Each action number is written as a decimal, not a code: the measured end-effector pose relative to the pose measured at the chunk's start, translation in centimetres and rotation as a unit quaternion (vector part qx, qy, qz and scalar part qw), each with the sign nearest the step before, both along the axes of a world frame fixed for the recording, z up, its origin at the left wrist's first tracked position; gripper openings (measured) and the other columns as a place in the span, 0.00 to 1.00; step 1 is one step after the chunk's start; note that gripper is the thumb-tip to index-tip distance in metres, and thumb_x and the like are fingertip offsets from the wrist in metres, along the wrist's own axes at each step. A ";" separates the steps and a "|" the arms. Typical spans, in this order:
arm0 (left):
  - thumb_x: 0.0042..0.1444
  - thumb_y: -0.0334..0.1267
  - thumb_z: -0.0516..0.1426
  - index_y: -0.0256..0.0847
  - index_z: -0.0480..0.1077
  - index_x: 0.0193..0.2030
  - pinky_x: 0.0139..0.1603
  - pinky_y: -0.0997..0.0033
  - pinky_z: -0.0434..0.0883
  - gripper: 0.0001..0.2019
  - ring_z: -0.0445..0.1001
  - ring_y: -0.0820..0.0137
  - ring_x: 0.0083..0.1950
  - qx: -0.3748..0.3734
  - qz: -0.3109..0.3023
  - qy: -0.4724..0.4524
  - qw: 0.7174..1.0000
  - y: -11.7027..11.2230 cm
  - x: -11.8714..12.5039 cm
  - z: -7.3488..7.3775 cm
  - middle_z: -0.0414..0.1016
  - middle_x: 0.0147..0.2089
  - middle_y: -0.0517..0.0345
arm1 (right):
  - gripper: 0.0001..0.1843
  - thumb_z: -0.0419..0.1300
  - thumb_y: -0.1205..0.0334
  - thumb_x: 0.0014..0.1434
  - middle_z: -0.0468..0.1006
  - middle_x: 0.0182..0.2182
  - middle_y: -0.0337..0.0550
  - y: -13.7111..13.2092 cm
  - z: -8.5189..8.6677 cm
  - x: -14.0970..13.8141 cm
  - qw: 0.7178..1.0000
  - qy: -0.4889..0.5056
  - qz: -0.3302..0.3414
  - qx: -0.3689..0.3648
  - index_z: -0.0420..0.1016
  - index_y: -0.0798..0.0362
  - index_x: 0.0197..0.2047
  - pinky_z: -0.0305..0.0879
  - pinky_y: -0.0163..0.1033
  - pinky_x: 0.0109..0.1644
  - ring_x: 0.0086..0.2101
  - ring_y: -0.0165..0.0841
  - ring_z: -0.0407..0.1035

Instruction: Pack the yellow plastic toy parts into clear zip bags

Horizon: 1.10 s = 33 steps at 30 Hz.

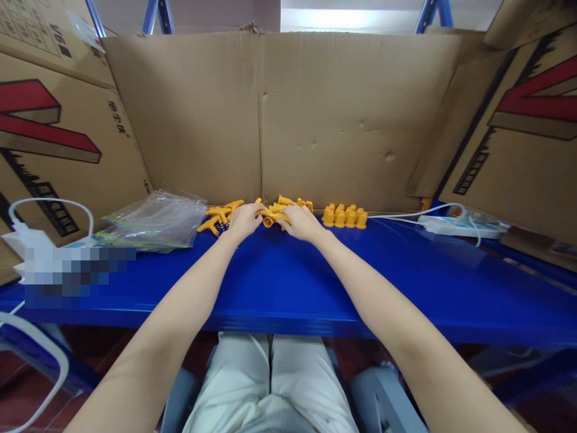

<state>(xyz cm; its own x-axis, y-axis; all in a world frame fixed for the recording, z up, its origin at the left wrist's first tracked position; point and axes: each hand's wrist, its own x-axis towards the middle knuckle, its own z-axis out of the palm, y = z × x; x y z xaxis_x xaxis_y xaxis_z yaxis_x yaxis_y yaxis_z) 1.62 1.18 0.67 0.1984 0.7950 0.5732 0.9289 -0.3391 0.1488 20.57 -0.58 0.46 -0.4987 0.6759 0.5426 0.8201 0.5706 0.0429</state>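
Observation:
My left hand (246, 221) and my right hand (301, 222) are close together at the far side of the blue table. Between them is a yellow plastic part with a round hollow end (268, 222). Fingers of both hands are closed on yellow plastic pieces there; the fingertips are partly hidden. Beside my left hand lie several yellow branched handles (208, 225), with small dark metal bits near them. Behind my right hand is a pile of more yellow pieces (285, 200). To its right, yellow bell-shaped caps (345, 216) stand in rows.
Clear plastic bags (155, 219) lie at the left. White power strips and cables are at both sides, one strip (460, 226) at the right. Cardboard walls (342, 120) enclose the back and sides of the blue table (288, 282).

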 end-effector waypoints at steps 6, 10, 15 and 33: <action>0.56 0.31 0.50 0.46 0.75 0.48 0.48 0.60 0.69 0.18 0.74 0.57 0.49 0.012 0.059 -0.021 0.998 0.2 -0.8 0.2 0.78 0.47 0.52 | 0.12 0.54 0.67 0.60 0.74 0.48 0.56 -0.1 0.3 0.4 0.999 -0.016 -0.036 0.018 0.68 0.58 0.47 0.56 0.45 0.49 0.50 0.43 0.65; 0.57 0.30 0.48 0.45 0.73 0.50 0.49 0.58 0.69 0.18 0.73 0.56 0.50 0.037 0.108 -0.098 0.989 0.6 -2.4 0.3 0.76 0.49 0.50 | 0.12 0.54 0.66 0.60 0.74 0.47 0.56 0.1 0.0 0.8 0.998 -0.010 -0.054 0.010 0.68 0.58 0.47 0.55 0.45 0.49 0.49 0.44 0.66; 0.59 0.34 0.49 0.42 0.68 0.57 0.52 0.51 0.66 0.19 0.68 0.51 0.55 0.056 0.140 -0.134 0.979 1.1 -4.2 -0.2 0.70 0.52 0.42 | 0.11 0.54 0.64 0.60 0.75 0.46 0.54 0.4 -0.2 1.2 0.998 -0.015 -0.064 -0.012 0.68 0.58 0.46 0.55 0.44 0.47 0.49 0.43 0.67; 0.56 0.52 0.54 0.38 0.55 0.66 0.67 0.39 0.45 0.34 0.49 0.44 0.69 -0.139 0.177 -0.095 0.970 3.0 -5.8 -2.9 0.43 0.71 0.39 | 0.12 0.55 0.61 0.61 0.75 0.49 0.52 0.0 0.1 1.2 0.996 -0.022 -0.080 -0.035 0.72 0.57 0.46 0.55 0.43 0.48 0.49 0.42 0.67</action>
